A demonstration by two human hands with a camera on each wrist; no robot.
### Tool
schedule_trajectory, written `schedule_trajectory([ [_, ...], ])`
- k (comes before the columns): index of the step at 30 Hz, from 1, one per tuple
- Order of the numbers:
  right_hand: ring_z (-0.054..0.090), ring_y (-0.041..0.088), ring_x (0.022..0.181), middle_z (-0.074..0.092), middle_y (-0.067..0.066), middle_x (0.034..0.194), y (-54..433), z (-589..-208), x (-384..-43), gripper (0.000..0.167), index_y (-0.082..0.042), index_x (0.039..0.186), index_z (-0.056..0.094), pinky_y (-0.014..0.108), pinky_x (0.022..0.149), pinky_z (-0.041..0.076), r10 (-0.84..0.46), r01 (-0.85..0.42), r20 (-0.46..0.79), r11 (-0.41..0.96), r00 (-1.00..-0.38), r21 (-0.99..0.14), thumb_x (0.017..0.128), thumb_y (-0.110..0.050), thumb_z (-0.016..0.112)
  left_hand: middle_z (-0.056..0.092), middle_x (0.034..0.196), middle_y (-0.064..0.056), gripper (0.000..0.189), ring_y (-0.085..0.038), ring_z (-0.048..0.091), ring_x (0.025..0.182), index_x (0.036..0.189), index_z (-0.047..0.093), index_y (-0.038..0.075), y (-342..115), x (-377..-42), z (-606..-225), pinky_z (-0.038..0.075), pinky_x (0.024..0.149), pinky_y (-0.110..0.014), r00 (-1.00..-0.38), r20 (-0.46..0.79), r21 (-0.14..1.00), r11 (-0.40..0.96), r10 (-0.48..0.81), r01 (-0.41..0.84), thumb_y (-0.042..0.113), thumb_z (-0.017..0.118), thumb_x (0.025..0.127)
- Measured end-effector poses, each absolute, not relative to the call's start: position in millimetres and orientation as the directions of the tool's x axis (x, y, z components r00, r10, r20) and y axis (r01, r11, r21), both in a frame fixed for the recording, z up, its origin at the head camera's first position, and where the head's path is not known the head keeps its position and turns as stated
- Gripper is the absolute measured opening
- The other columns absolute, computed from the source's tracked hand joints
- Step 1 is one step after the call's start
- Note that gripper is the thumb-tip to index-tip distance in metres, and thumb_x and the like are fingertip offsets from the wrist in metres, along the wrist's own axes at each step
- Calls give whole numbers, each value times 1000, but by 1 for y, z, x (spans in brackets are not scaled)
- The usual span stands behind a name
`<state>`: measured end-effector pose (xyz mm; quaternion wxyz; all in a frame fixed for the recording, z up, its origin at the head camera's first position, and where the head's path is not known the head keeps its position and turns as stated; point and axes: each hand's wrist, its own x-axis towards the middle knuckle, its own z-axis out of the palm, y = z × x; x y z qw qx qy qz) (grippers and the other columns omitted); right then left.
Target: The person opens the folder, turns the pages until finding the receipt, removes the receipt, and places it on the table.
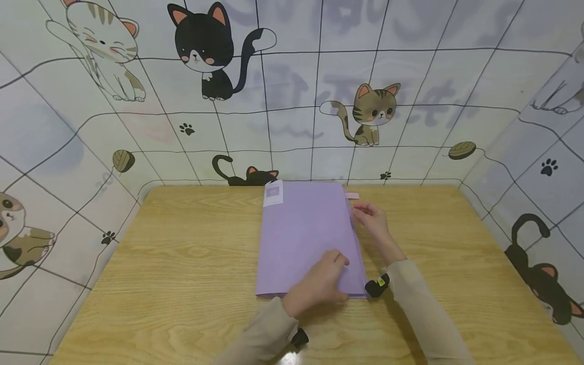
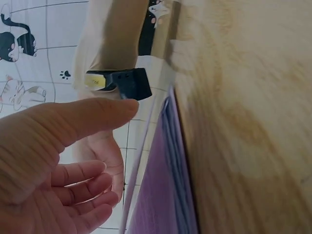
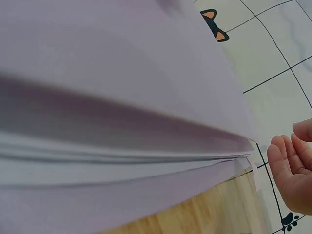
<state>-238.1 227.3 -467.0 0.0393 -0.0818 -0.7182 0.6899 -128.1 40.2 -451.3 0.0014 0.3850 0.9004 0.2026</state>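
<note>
A purple folder (image 1: 303,238) lies on the wooden table, a white label (image 1: 273,193) at its upper left corner and a small pink tab (image 1: 352,195) sticking out at the upper right. Its cover stands slightly raised along the right side, and sheets of paper (image 3: 122,171) show inside in the right wrist view. Over the lower part of the cover is my left hand (image 1: 319,281), thumb stretched out and fingers loosely bent, holding nothing. My right hand (image 1: 375,224) is beside the folder's upper right edge, fingers loosely bent, with a gap from the folder in the right wrist view.
The wooden table (image 1: 182,243) extends to both sides of the folder. Behind it and at the sides rises a white cloth (image 1: 292,132) printed with cats and grid lines. A black wrist camera (image 1: 377,285) sits at the right sleeve, another camera (image 1: 299,338) at the left.
</note>
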Motion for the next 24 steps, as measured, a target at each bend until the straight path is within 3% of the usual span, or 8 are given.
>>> schedule_trajectory([
  [7, 59, 1, 80, 62, -4, 90, 228, -464, -236, 35, 13, 120, 51, 29, 87, 50, 176, 92, -80, 61, -981, -994, 89, -2, 59, 50, 104, -4, 67, -17, 47, 96, 112, 56, 3, 46, -123, -457, 42, 88, -21, -695, 170, 258, 649, 699, 716, 29, 85, 58],
  [17, 60, 1, 81, 62, -2, 91, 228, -464, -235, 35, 15, 120, 49, 31, 91, 47, 159, 91, -86, 28, -984, -995, 90, -1, 58, 45, 93, -2, 53, -15, 43, 84, 101, 55, 5, 51, -120, -461, 42, 75, -22, -681, 198, 116, 673, 705, 730, 21, 80, 57],
  [24, 60, 0, 80, 62, -3, 89, 230, -465, -235, 34, 16, 118, 49, 31, 90, 48, 162, 82, -74, 39, -984, -996, 90, -1, 58, 45, 91, -2, 50, -15, 43, 83, 99, 55, 5, 52, -117, -460, 43, 72, -21, -683, 210, 94, 681, 700, 727, 21, 79, 59],
])
